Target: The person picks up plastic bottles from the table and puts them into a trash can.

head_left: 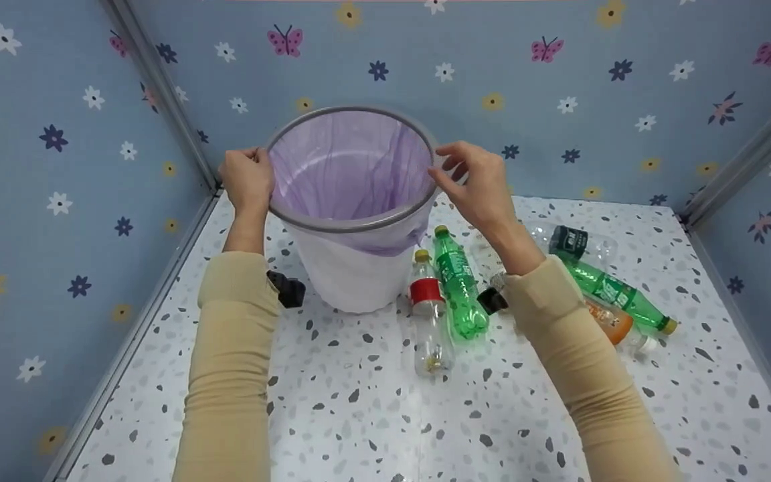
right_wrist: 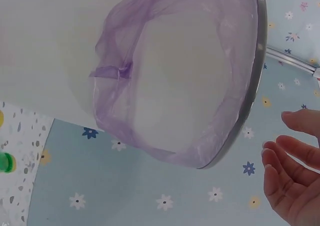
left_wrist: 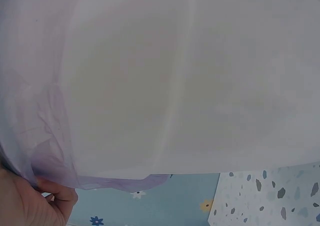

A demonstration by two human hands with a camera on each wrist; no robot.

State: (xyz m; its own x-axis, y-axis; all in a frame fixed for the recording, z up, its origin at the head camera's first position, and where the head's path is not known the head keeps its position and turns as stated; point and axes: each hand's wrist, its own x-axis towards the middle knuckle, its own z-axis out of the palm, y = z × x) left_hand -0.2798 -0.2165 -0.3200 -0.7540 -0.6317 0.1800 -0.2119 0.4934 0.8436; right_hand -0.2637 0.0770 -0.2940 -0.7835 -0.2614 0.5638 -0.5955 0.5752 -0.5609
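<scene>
A white trash can [head_left: 352, 278] with a grey rim ring [head_left: 352, 225] stands upright on the speckled surface. A thin purple trash bag [head_left: 342, 177] lines it and folds over the rim, hanging down outside. At the left side of the rim, my left hand [head_left: 248, 177] pinches the bag's edge with curled fingers; the left wrist view shows these fingers [left_wrist: 62, 198] against the purple film. My right hand [head_left: 482, 184] hovers by the right side of the rim. Its loosely bent fingers [right_wrist: 285, 178] hold nothing and are apart from the rim in the right wrist view.
Right of the can lie a clear bottle with a red label [head_left: 429, 328] and a green bottle [head_left: 459, 284]. Further right are another green bottle [head_left: 626, 298], a dark-labelled clear bottle [head_left: 569, 242] and an orange-labelled one [head_left: 613, 325]. Flowered blue walls [head_left: 385, 87] enclose the surface.
</scene>
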